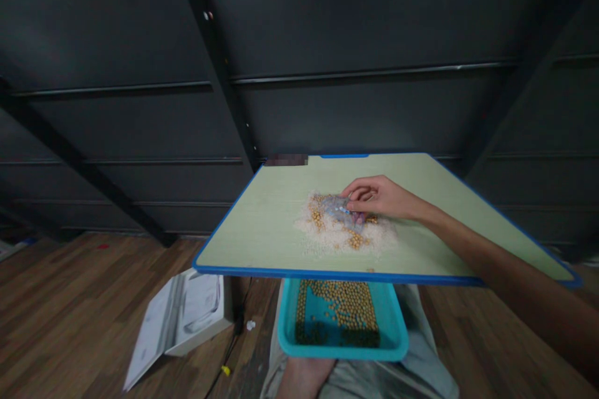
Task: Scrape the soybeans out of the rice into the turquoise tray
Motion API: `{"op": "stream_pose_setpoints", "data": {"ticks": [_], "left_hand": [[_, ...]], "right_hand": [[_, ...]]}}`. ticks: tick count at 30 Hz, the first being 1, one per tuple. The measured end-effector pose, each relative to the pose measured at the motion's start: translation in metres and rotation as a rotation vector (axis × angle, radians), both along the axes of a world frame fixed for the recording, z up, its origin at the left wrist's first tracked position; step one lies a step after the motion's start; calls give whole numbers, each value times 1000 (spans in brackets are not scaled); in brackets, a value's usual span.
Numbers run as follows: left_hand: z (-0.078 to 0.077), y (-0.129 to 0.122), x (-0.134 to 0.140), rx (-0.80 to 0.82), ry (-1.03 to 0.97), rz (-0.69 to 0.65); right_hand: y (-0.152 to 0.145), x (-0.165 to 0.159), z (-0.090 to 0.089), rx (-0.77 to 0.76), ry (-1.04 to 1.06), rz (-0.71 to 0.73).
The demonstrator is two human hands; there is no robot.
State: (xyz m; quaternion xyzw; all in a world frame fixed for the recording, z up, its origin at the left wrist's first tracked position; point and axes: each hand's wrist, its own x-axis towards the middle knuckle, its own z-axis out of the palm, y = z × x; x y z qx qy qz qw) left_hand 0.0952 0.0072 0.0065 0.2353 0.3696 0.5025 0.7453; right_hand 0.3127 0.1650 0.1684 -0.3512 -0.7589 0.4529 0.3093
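My right hand (374,197) reaches out over the table (262,230), fingers curled down and pinched on a small clear plastic piece (340,207), maybe a bag or scoop; it is too blurred for me to say which. It sits on top of the pile (341,230), a spread of white rice with yellow beans (356,239) mixed through it, lying in the middle of the table, well back from the near edge.

My left hand (302,377) is low under the table's front edge, beneath the blue tray (286,336); only a part of it shows, so I cannot tell whether it is gripping the tray or just propping it. The tray rests on my lap and already holds a layer of beans (344,305), with some darker ones along its near side.

To do this well, I judge I should keep the plastic low and flat against the table, so it moves beans without scattering rice. Short, gentle strokes will likely serve better than one long sweep, since the beans roll easily. The tray ought to sit tight under the blue edge, level, so nothing bounces past it to the floor (70,287), where an open box (182,318) lies to my left.
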Motion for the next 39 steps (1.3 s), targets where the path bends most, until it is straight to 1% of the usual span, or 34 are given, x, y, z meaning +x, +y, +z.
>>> {"op": "stream_pose_setpoints", "data": {"ticks": [3,6,11,13,14,16,18,22,26,28,30,33,36,38,39], "left_hand": [[4,0,1,-18,-66,-3],[3,-1,1,-10,-58,3],[-10,-3,-7,39,229,1],[-15,-4,-9,47,294,9],[-18,-4,-9,47,292,22],[-20,-3,-9,46,259,43],[-18,-3,-6,29,187,62],[-5,-1,-1,-5,68,61],[10,1,3,-44,-82,-15],[14,1,5,-60,-120,-26],[13,1,6,-73,-143,-31],[11,0,7,-81,-172,-33],[8,0,7,-75,-171,-16],[3,-1,6,-52,-79,10],[-1,-3,5,-29,10,29]], "right_hand": [[-2,-1,2,0,-5,10],[-4,-2,2,6,-8,13],[-5,-3,2,9,-8,35],[-7,-4,2,8,-18,44],[-7,-5,3,8,-23,48],[-9,-6,4,7,-29,56],[-10,-7,4,5,-28,70],[-12,-8,4,-4,-42,85],[-14,-9,4,2,-66,96],[-16,-10,5,6,-68,102],[-16,-10,5,22,-55,93],[-16,-10,5,82,-37,57],[-16,-10,10,207,-85,5],[-18,-11,16,346,-152,-26],[-21,-11,20,426,-191,-34]]}}
